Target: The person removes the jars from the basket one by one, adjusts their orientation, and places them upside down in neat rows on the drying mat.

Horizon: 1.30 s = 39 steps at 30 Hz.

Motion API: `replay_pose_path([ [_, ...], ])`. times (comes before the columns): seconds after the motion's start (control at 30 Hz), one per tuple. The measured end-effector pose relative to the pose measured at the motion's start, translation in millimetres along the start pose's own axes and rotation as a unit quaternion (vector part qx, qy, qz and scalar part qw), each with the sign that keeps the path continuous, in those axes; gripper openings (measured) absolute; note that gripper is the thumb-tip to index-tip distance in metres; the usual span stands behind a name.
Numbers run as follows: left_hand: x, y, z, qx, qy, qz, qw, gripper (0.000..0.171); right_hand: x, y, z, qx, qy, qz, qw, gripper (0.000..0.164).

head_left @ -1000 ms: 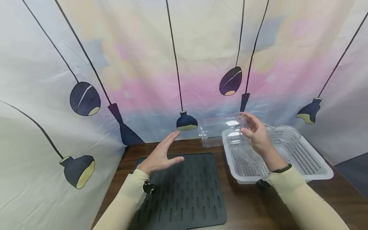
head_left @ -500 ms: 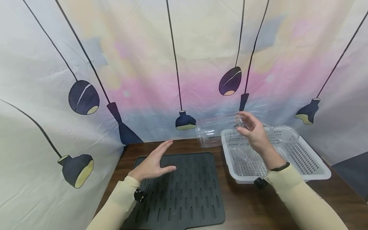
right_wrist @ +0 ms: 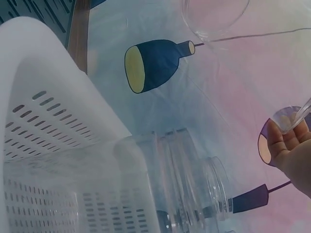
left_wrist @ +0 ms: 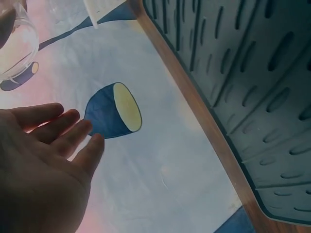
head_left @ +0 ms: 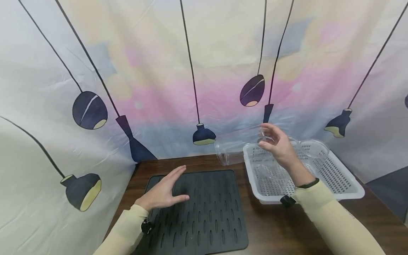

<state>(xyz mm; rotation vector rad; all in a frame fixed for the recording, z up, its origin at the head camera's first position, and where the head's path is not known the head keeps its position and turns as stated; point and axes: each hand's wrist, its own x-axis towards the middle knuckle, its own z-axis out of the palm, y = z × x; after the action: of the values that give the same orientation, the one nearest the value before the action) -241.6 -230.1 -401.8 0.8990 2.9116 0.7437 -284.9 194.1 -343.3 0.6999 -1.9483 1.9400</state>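
A clear cylindrical jar lies on its side in the air, beside and partly over the near-left corner of the white basket. My right hand grips it at its right end, thumb below and fingers above, while its wider ringed end points left. Over the dark grey ribbed mat, my left hand is held with fingers straight and thumb apart, touching nothing. In the left wrist view that palm faces up, with one round end of the jar at the upper left.
The white perforated basket stands on the right of the brown wooden table. More clear containers lie in it, and one ringed clear container juts past its rim. A fabric backdrop printed with lamps hangs behind the table.
My left hand has moved down and left, away from the jar, over the mat. The right hand keeps the jar nearly in place, with a slight drift left in view.
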Motion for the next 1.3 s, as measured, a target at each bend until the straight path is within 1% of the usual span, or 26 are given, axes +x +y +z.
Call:
replay_pose_path([
  [0.1,-3.4,-3.7,0.1,0.007,-0.014,-0.009,0.9998,0.099,0.7,0.2,1.5,-0.015,-0.004,0.003,1.0,0.057],
  [0.23,-7.1,-8.3,4.1,0.019,-0.041,-0.025,0.9986,0.103,1.1,0.0,3.4,-0.05,-0.008,0.015,0.999,0.06],
  [0.33,-10.7,-10.7,7.4,0.025,-0.052,-0.029,0.9979,0.105,1.7,-0.1,5.7,-0.074,-0.014,0.015,0.997,0.062],
  [0.47,-15.7,-13.5,9.5,0.03,-0.052,-0.03,0.9977,0.105,3.2,1.1,8.8,-0.095,-0.019,0.0,0.995,0.063],
  [0.63,-21.8,-19.8,11.3,0.042,-0.057,-0.042,0.9966,0.108,5.5,4.6,11.6,-0.122,-0.027,-0.008,0.992,0.064],
  [0.83,-27.0,-26.1,16.6,0.055,-0.057,-0.053,0.9954,0.109,8.1,4.3,15.6,-0.159,-0.031,0.003,0.987,0.064],
  [1.03,-31.7,-26.2,19.0,0.065,-0.058,-0.055,0.9946,0.102,9.5,1.7,19.0,-0.175,-0.035,0.013,0.984,0.064],
  [1.17,-33.9,-26.3,22.1,0.062,-0.059,-0.052,0.9949,0.099,9.4,1.5,20.4,-0.181,-0.035,0.012,0.983,0.064],
  [1.3,-36.5,-28.2,26.1,0.065,-0.068,-0.056,0.994,0.1,9.0,2.5,21.7,-0.196,-0.036,0.005,0.98,0.066],
])
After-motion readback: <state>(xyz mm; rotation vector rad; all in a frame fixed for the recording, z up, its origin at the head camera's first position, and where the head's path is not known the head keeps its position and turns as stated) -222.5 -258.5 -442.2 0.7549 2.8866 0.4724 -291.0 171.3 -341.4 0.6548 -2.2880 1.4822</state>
